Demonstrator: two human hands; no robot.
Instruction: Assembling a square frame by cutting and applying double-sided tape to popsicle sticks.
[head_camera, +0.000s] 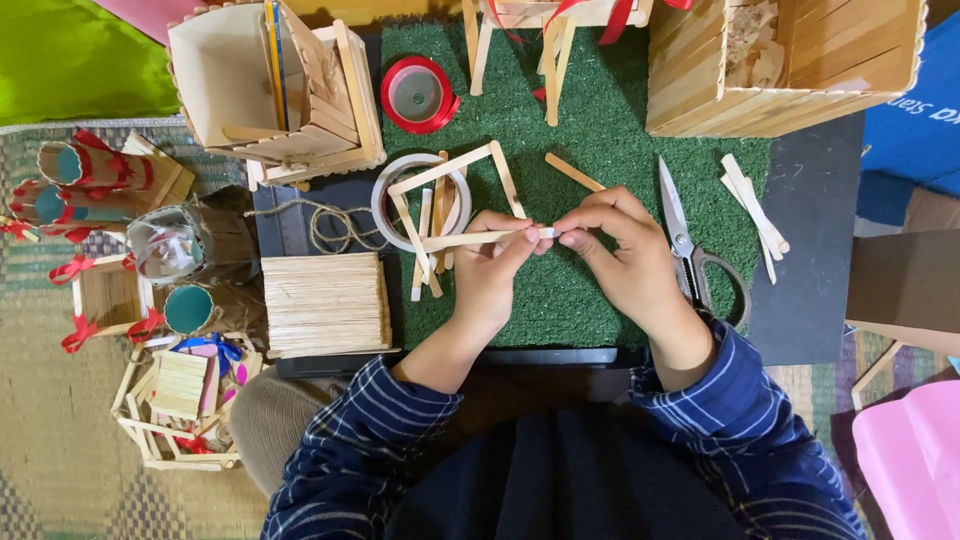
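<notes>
My left hand (493, 265) pinches a flat wooden craft stick (460, 240) that lies level across a frame of glued sticks (452, 170) on the green turf mat (590, 130). My right hand (620, 250) grips the stick's right end, where a small white strip, perhaps tape, shows between the fingertips. A white tape ring (385, 190) lies under the stick frame. A loose stick (573, 172) rests just beyond my right hand.
Scissors (690, 245) lie right of my right hand, with several loose sticks (752, 210) beyond. A stack of sticks (325, 303), twine (325, 225) and a red ribbon spool (418, 95) sit left and ahead. Stick-built boxes (780, 65) and ribboned holders (100, 180) surround the mat.
</notes>
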